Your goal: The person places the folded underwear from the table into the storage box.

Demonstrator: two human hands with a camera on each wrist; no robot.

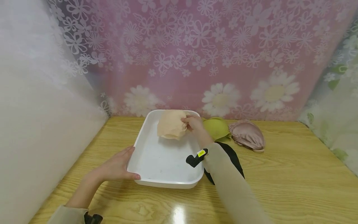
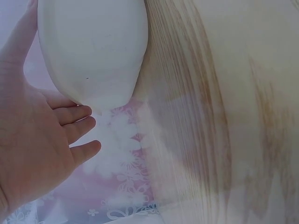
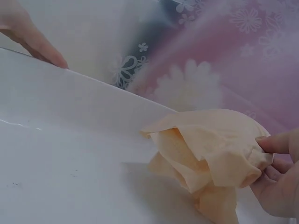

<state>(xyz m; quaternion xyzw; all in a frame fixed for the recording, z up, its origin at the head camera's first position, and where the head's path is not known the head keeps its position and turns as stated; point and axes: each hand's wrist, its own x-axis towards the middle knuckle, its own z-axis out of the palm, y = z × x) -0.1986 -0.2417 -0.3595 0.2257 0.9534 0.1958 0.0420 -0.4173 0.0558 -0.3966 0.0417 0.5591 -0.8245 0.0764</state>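
A folded beige bra (image 1: 171, 125) hangs over the far part of a white plastic tray (image 1: 165, 161). My right hand (image 1: 194, 123) pinches its right edge between thumb and fingers. The right wrist view shows the bra (image 3: 205, 154) with loose, crumpled edges facing the tray and a shadow on the floor below. At the tray's near left corner my left hand (image 1: 118, 166) is spread, thumb along the front rim and fingers along the left side. From the left wrist, the left hand's fingers (image 2: 77, 123) lie fairly straight beside the tray's outer wall (image 2: 98, 51).
Right of the tray lie a yellow-green bra (image 1: 216, 128), a shiny pink bra (image 1: 247, 135) and a black fabric piece (image 1: 230, 155), partly covered by my right sleeve. The wooden table (image 1: 293, 174) meets a pink flowered curtain (image 1: 179, 68) at the back and a pale wall (image 1: 47, 109) on the left.
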